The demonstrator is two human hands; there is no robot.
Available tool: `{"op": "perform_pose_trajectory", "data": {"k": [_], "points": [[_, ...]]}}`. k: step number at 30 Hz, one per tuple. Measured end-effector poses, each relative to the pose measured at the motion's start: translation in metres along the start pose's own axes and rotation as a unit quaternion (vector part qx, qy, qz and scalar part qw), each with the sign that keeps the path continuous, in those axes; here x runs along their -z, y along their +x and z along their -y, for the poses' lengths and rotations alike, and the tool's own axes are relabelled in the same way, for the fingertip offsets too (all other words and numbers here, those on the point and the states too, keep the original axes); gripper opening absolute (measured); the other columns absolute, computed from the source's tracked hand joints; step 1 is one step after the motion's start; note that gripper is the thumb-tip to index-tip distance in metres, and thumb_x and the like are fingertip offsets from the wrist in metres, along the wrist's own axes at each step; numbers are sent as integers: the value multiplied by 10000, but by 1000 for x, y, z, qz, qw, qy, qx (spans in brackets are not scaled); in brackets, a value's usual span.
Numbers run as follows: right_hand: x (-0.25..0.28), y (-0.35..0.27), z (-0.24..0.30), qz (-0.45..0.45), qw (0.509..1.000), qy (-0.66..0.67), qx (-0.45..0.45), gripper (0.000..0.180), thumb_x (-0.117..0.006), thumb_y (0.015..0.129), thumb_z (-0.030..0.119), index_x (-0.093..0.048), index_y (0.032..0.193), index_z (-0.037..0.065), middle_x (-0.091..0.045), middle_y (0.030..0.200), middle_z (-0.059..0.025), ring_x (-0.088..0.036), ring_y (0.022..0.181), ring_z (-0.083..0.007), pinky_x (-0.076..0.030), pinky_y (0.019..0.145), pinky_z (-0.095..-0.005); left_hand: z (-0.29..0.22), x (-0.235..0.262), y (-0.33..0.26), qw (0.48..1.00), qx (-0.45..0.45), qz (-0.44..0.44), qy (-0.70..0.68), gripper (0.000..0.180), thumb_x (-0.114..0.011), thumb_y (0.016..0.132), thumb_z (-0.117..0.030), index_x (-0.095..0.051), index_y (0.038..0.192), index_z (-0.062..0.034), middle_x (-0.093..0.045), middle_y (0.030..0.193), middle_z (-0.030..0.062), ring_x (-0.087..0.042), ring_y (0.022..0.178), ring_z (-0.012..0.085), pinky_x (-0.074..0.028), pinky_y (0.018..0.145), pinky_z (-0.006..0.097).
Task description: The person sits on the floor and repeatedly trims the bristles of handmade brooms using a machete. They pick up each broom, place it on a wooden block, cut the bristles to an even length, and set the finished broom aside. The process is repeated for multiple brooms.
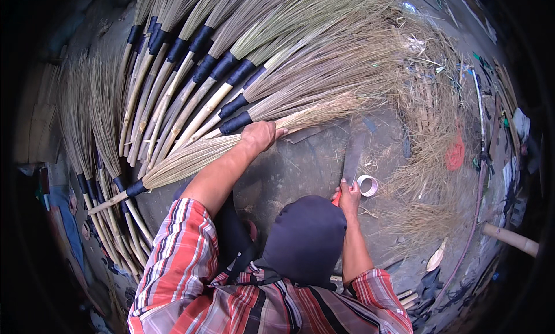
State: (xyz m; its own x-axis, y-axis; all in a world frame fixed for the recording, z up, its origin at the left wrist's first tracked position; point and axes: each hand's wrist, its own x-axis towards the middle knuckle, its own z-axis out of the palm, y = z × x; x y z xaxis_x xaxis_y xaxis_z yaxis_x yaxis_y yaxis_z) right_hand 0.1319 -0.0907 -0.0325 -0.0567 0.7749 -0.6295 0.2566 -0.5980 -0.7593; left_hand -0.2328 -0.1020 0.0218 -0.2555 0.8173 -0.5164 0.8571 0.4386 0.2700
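My left hand (261, 136) is closed around the straw bristles of a broom (193, 162), which lies slanted across in front of me. The broom's wooden handle and dark binding point to the lower left, and its bristle tips spread toward the upper right. My right hand (348, 198) grips the orange-red handle of a large flat-bladed knife (353, 154). The blade points away from me, its far end close to the broom's bristle tips. Beside my right hand sits a white and pinkish tape roll (368, 193).
Many brooms (225, 65) with dark-wrapped necks are fanned out beyond my left hand. More brooms (105, 114) lie at the left, handles toward me. Loose straw trimmings (428, 131) cover the floor at right, with a red net-like bundle (455, 153) and a bamboo pole (510, 239).
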Motion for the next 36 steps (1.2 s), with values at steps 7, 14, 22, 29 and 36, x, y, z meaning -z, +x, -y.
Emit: {"op": "perform_pose_trajectory", "data": {"k": [7, 14, 22, 29, 36], "points": [[-22, -41, 72, 3, 937, -235, 257, 185, -563, 1060, 205, -600, 1059, 23, -616, 686, -92, -634, 593, -212, -492, 562, -378, 5, 5, -2, 998, 27, 54, -25, 742, -386, 1058, -644, -740, 1048, 9, -746, 1042, 251, -713, 1042, 426, -549, 924, 495], [-69, -6, 68, 62, 905, 0, 421, 199, -566, 1054, 190, -563, 1161, 23, -654, 755, -187, -689, 673, -318, -545, 641, -451, 7, 2, 0, 998, 32, 50, -27, 732, -401, 1059, -630, -734, 1029, 22, -744, 1013, 257, -711, 1032, 432, -547, 918, 497], [-69, -5, 84, 103, 880, -381, 264, 250, -557, 1056, 289, -603, 1021, 46, -675, 805, -268, -659, 778, -517, -479, 659, -572, 15, -22, -5, 995, -27, -92, -3, 574, -453, 1059, -572, -704, 1053, -56, -739, 846, 231, -739, 818, 426, -591, 722, 523], [-78, -9, 83, 83, 932, -128, 329, 239, -552, 1069, 271, -582, 1022, 38, -644, 720, -206, -668, 672, -421, -525, 644, -478, 15, -33, -7, 994, -24, -107, 1, 530, -470, 1055, -557, -650, 1092, -61, -732, 822, 229, -734, 800, 431, -584, 700, 532], [-57, -12, 98, 90, 882, -357, 294, 277, -543, 1061, 283, -611, 985, 25, -657, 786, -268, -662, 812, -505, -493, 670, -522, 14, -37, -13, 995, -31, -89, 13, 484, -458, 1066, -531, -579, 1115, -66, -722, 816, 241, -730, 809, 438, -574, 697, 537]]}}
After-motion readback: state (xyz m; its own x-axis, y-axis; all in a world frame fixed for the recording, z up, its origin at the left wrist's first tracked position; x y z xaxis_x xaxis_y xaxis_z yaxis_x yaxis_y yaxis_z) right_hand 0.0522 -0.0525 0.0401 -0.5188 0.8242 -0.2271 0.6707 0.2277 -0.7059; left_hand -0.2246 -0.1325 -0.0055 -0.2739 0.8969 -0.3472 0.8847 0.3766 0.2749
